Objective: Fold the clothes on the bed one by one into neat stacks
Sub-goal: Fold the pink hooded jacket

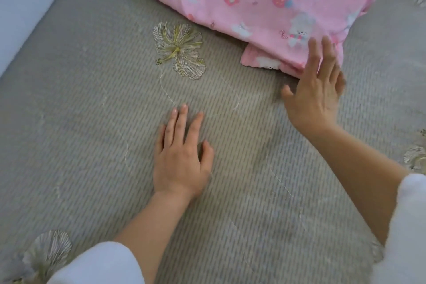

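The fingers (181, 122) of the left hand (182, 163) are straight and a little apart. They lie flat on the bed (80, 122) and hold nothing. The fingers (314, 55) of the right hand (315, 94) are straight and spread too. Their tips are at the near edge of the pink cloth (253, 0); the hand is blurry, so I cannot tell if they press it. The cloth has little white bears on it and lies at the far side of the bed. A sewn flower (178, 49) is between the cloth and the left hand. Both arms have white sleeves (99, 265).
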Demonstrator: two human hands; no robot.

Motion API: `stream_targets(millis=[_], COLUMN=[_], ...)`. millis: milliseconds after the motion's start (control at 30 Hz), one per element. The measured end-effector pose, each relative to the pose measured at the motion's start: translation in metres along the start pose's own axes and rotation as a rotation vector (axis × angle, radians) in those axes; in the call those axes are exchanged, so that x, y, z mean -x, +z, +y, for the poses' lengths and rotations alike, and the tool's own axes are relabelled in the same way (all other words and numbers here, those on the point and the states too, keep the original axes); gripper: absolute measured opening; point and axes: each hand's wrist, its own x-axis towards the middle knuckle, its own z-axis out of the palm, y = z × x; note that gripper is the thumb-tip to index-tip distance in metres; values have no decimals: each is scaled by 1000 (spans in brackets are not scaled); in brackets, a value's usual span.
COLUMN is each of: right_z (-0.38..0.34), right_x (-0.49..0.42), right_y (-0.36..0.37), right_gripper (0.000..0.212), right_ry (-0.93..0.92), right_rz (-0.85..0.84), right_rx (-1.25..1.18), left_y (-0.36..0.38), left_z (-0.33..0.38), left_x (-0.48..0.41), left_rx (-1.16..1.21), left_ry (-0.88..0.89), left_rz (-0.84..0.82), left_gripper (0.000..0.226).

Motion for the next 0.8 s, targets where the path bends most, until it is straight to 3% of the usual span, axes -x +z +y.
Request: stream_targets(millis=[100,167,267,367,500,633,733,800], right_z=[-3,-5,-10,-10,-9,4,18,26], right_x=[-32,-41,-41,-23,34,104,159,193], right_y=[9,12,8,-2,-15,-31,-48,-63], right_gripper=[62,36,21,19,21,27,26,21], right_ry=[-76,-90,-49,-141,-179,-205,-189,-179], right_rz=[-38,-89,-116,-144,-176,-313,-419,-500], right_rx=[111,54,5,86,10,11,-29,-50], left_y=[-2,-2,-3,-2,-4,-13,-22,-32], left_z=[1,1,1,1,2,9,9,8], left_x=[-1,-1,-2,-1,-1,12,38,56], left_rx=[19,10,15,43,74,160,17,-157], left_ry=[-24,-20,-9,-18,2,27,172,296], left_rz=[-13,-15,-13,-6,36,46,-7,-69], left_gripper=[61,61,61,67,70,76,82,74])
